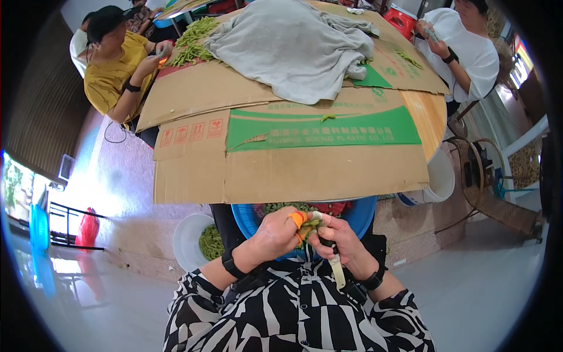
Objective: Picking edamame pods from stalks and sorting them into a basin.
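Close together over a blue basin [368,218] in my lap, both hands are closed. My left hand [272,234] wears orange finger covers and pinches a green bean pod [309,227]. In my right hand [345,239] is a small knife [337,271], its dark handle in the palm and its pale blade pointing down toward my shirt. The right fingertips, one with a white wrap, also meet at the pod. Greenish beans [287,207] and something red show in the basin, partly hidden by the hands and the table edge.
A cardboard-covered table [293,170] stands ahead, with a grey cloth [293,47] over a mound and a heap of green pods [196,41]. A white bucket [190,237] of green pods is at my left, another bucket [443,176] at right. People sit on both sides.
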The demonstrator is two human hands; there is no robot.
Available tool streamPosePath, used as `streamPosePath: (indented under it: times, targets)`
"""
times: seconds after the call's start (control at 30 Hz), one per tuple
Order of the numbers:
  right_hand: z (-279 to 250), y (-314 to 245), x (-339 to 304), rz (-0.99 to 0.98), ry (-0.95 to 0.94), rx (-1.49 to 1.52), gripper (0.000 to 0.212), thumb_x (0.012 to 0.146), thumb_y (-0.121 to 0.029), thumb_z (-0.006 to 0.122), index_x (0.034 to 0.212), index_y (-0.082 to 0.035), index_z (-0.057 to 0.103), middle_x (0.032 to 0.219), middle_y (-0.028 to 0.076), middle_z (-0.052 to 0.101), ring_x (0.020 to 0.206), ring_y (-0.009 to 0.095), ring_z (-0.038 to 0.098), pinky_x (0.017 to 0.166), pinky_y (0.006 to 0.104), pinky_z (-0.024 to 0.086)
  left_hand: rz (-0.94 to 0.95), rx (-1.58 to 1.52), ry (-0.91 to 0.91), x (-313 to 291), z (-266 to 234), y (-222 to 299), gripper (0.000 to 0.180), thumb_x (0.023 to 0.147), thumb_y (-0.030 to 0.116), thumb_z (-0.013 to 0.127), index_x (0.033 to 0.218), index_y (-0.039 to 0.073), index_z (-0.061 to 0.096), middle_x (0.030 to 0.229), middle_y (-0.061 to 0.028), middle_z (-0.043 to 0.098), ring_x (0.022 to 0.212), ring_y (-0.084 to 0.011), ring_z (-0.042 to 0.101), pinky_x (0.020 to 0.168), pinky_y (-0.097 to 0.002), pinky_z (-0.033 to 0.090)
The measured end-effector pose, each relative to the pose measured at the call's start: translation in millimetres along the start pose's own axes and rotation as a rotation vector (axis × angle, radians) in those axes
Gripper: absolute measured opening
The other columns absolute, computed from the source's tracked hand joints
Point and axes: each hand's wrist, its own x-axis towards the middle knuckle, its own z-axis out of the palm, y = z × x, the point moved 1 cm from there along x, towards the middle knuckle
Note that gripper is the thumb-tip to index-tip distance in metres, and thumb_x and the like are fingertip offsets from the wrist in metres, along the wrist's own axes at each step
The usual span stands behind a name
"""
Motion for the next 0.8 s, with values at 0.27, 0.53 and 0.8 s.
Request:
streamPosePath:
  times: [0.27,0.53,0.8]
  targets:
    - [4.2,2.1,1.3,0.060,0.005,0.067,0.041,0.095,-0.008,0.053,0.136,-0.006,0.049,0.085,0.010,0.061,0.049,0.009,0.047,0.040,0.0191,0.035,-0.138,-0.179,0.017,-0.2,4.7,-1.2,0.018,0.080,0.008,0.074,0.096,0.001,0.067,0.072,-0.0112,0.061,0.063,-0.0272,0.063,0.056,-0.0338,0.050]
    - [9.4,-1.5,2.4,-0.046,0.071,-0.085,0.037,0.097,-0.009,0.051,0.133,-0.003,0.051,0.083,0.008,0.061,0.049,0.008,0.049,0.042,0.0188,0.036,-0.635,-0.711,0.136,-18.4,28.4,-4.7,0.020,0.089,0.012,0.068,0.106,0.002,0.069,0.082,-0.0098,0.069,0.067,-0.0148,0.064,0.063,-0.0243,0.050]
    - [2.8,-0.6,7.2,-0.196,0.295,-0.582,0.020,0.093,-0.010,0.059,0.112,-0.003,0.060,0.072,0.002,0.062,0.053,0.005,0.052,0.044,0.0191,0.039,-0.356,-0.382,-0.026,-19.5,28.2,-0.8,0.016,0.095,0.013,0.060,0.102,0.000,0.064,0.071,-0.0007,0.059,0.062,-0.0085,0.055,0.054,-0.0250,0.043]
